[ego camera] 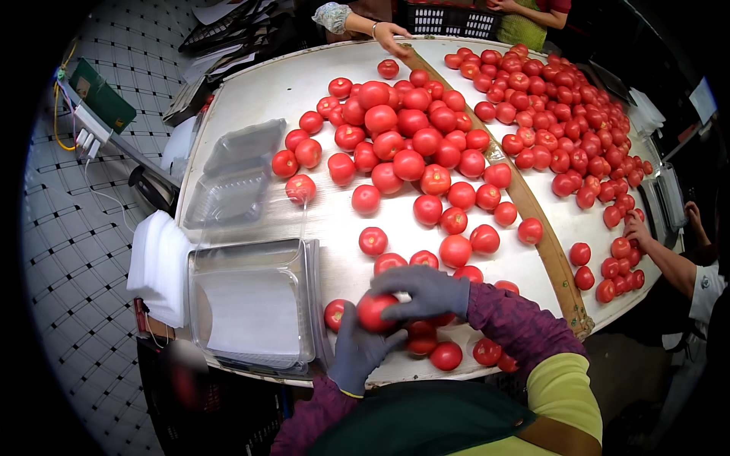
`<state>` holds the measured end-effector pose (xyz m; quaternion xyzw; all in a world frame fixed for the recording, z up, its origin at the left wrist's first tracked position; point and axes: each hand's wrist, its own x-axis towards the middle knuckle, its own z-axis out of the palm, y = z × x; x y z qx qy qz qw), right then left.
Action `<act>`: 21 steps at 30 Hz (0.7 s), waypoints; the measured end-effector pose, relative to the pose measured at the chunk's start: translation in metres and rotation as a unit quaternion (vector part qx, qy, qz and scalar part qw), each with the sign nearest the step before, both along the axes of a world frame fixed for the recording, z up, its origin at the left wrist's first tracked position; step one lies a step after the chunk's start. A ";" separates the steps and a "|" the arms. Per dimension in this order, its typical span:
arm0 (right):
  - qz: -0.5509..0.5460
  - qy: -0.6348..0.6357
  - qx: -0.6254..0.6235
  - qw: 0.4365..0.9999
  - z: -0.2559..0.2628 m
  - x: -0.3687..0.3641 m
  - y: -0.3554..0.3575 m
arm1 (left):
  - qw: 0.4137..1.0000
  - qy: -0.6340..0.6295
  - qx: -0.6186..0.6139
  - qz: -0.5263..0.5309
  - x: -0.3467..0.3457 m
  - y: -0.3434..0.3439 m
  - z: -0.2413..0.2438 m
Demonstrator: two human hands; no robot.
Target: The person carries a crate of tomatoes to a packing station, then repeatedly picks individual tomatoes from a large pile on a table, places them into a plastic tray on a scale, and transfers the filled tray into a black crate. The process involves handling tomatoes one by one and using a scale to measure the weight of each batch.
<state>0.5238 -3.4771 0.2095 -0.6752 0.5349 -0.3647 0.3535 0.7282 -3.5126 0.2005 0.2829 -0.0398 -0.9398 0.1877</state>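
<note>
Both my hands wear grey gloves, low in the head view over the near table edge. My right hand (425, 292) grips a red tomato (375, 313) from above, its thumb across the fruit. Below it, my left hand (359, 356) has its fingers against the tomato's left side and its thumb spread; whether it also grips is unclear. Loose tomatoes (446, 356) lie beside and partly under my hands. Left of them stands a stack of clear plastic trays (251, 308) with a white sheet inside. A larger heap of tomatoes (393, 131) covers the table's middle.
A brown divider strip (530, 205) splits the white table (336, 228). More tomatoes (570, 114) lie beyond it. An open clear clamshell (236, 176) and white foam sheets (157, 268) are at left. Co-workers' hands reach in at the far edge (390, 37) and right (636, 228). Something red blurs at lower left.
</note>
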 end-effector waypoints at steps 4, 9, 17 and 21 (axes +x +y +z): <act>-0.170 0.181 0.029 0.968 -0.017 -0.051 -0.016 | 0.988 -0.136 -0.052 -0.055 -0.007 0.001 -0.001; -0.395 0.346 0.113 0.843 -0.034 -0.117 -0.065 | 0.954 -0.190 -0.232 0.008 0.028 -0.002 -0.035; -0.427 0.338 0.251 0.800 -0.064 -0.134 -0.105 | 0.991 -0.044 0.014 0.122 0.014 -0.020 -0.012; -0.383 0.362 0.215 0.822 -0.073 -0.126 -0.094 | 0.991 -0.039 0.055 0.115 0.021 -0.013 -0.012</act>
